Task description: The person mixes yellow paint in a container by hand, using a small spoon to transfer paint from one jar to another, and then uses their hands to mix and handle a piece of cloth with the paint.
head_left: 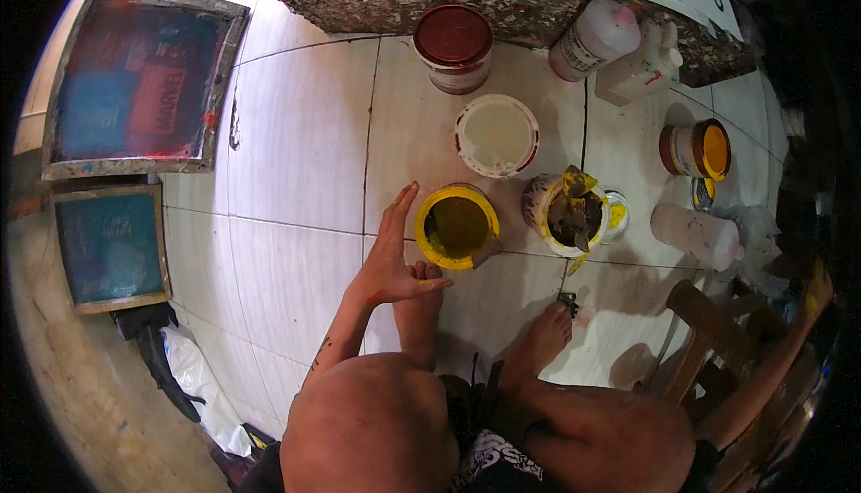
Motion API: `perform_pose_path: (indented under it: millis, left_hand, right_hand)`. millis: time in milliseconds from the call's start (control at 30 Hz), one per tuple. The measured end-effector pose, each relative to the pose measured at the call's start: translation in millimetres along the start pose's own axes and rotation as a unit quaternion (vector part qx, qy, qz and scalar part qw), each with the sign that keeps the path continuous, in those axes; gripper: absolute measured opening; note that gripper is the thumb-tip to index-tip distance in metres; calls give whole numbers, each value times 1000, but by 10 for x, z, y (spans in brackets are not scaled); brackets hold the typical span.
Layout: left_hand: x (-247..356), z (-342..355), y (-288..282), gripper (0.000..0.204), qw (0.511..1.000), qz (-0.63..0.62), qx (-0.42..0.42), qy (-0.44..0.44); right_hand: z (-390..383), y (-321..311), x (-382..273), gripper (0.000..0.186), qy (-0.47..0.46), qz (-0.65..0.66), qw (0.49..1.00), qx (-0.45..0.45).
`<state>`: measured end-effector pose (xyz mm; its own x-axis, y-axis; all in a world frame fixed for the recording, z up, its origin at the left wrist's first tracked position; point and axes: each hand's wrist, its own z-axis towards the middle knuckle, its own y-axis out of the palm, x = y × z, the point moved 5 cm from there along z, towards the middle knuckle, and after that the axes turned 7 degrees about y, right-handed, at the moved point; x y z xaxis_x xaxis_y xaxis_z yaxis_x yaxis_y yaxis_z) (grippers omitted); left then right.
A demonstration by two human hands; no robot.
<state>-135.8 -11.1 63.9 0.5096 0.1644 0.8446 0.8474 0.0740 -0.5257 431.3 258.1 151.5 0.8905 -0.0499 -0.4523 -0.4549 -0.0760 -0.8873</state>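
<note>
the left hand (384,270) is spread, grip released, beside the yellow-rimmed tub (447,261); the right hand's (817,294) can't be discerned. paint (462,229) is seemingly being readied; the tub should be steadied.

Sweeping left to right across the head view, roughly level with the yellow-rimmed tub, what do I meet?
Small framed teal panel → left hand → yellow-rimmed tub → tub with yellow-smeared things in it → pinkish bottle → right hand.
</note>
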Motion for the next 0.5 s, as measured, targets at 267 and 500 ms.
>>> perform_pose_path:
  millis: [267, 500]
  left_hand:
    - [-150, -59, -13, 119, 1000, 3, 0, -27]
    - [-295, 22, 174, 111, 995, -74, 59, -4]
  right_hand:
    - [-797, 715, -1545, 54, -5, 226, 939, -261]
    - [-1837, 2327, -2657, 68, -121, 101, 895, -418]
